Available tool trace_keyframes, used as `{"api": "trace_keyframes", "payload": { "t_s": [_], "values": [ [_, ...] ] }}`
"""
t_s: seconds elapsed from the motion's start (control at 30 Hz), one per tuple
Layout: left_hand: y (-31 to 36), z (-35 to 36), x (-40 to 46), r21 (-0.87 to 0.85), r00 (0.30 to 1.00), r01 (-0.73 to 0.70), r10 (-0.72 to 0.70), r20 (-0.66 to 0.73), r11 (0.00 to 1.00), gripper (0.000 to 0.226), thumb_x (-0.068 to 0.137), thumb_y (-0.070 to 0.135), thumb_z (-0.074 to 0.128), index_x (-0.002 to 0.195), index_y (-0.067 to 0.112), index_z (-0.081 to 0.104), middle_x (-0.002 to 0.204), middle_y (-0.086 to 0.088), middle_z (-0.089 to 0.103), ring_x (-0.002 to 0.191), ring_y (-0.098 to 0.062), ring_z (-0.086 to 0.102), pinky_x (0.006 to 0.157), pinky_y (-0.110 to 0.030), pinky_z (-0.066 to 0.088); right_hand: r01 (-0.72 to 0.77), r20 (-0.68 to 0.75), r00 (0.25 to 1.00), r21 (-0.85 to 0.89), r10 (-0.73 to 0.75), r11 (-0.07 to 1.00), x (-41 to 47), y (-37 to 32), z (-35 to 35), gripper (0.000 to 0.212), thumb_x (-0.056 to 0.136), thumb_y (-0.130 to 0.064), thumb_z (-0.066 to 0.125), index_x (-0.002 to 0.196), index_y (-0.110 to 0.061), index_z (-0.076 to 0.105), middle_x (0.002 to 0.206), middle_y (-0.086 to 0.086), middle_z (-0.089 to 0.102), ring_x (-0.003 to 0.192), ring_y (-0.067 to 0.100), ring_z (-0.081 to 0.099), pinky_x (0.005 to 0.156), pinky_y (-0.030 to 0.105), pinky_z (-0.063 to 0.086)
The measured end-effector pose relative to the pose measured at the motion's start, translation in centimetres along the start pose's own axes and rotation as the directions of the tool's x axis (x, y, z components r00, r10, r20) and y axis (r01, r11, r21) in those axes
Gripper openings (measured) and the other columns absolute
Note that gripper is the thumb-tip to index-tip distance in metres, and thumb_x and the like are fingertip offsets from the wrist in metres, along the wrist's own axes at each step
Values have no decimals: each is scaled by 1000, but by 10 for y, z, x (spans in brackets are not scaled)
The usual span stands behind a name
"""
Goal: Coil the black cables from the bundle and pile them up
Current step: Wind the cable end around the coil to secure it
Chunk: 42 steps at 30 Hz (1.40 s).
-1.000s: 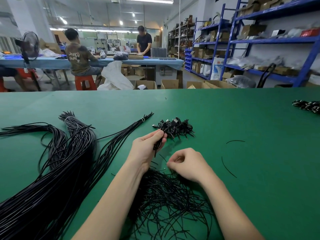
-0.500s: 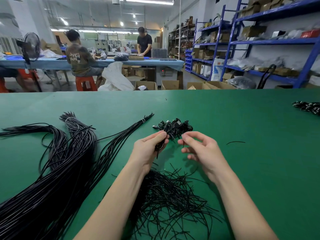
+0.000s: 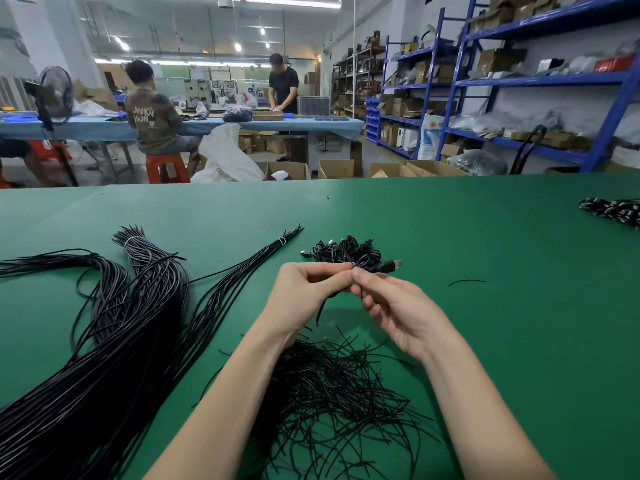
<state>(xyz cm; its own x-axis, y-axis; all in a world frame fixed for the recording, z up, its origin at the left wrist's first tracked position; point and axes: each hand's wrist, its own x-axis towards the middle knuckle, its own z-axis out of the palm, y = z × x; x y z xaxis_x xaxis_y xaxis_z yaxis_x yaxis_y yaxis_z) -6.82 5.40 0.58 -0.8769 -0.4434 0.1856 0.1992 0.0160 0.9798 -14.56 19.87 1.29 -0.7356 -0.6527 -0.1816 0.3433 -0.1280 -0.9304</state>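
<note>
We pinch one coiled cable (image 3: 349, 284) between left hand (image 3: 308, 289) and right hand (image 3: 394, 306), just before the small pile of coiled cables (image 3: 343, 252), the big cable bundle (image 3: 104, 341) left of it mostly undone.

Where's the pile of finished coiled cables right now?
Head view: the pile of coiled cables sits mid-table on the green table, just beyond both hands, right of the tied cable bundle.

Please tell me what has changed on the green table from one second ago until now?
The right hand rose from above the loose ties to meet the left hand, and now pinches the coiled cable that the left hand keeps holding. The cable bundles and the pile of coiled cables stayed put.
</note>
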Motion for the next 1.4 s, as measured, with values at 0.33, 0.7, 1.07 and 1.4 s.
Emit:
{"api": "trace_keyframes", "payload": {
  "t_s": [0.33, 0.7, 1.07, 1.4],
  "values": [
    [-3, -2, -1, 52, 978, 83, -92, 189, 995, 19, 94, 9, 67, 107, 15, 79, 101, -12, 77, 95, -14, 70, 91, -22, 52, -27, -56, 998, 96, 32, 995, 4, 4, -5, 16, 80, -12, 82, 89, 0, 76, 71, 7, 71, 50, 3, 59, 46, 11, 50],
    [-8, 5, -2, -287, 967, 256, -239, 93, 923, 12, 85, -2, 72, 94, 1, 79, 101, -21, 75, 88, -23, 74, 83, -25, 58, 34, -84, 996, -71, -40, 997, 6, 6, -11, 17, 82, -13, 83, 95, -3, 78, 79, 6, 74, 55, 4, 57, 50, 14, 51],
    [-2, 7, -2, -186, 968, 248, -237, 79, 951, 17, 90, 19, 72, 93, 5, 80, 94, -16, 76, 88, -17, 71, 88, -25, 57, 192, -117, 964, -307, -237, 932, 6, 5, -11, 30, 78, -25, 88, 94, -5, 72, 79, 8, 78, 55, 7, 57, 53, 18, 49],
    [5, 2, -1, -288, 946, 325, -311, 93, 901, 20, 78, 12, 75, 95, 2, 80, 103, -15, 76, 90, -15, 71, 76, -22, 58, 219, 104, 975, -335, -196, 916, -2, -3, -17, 21, 85, -8, 80, 105, -5, 74, 91, 13, 77, 64, 7, 63, 59, 18, 51]
  ]
}}
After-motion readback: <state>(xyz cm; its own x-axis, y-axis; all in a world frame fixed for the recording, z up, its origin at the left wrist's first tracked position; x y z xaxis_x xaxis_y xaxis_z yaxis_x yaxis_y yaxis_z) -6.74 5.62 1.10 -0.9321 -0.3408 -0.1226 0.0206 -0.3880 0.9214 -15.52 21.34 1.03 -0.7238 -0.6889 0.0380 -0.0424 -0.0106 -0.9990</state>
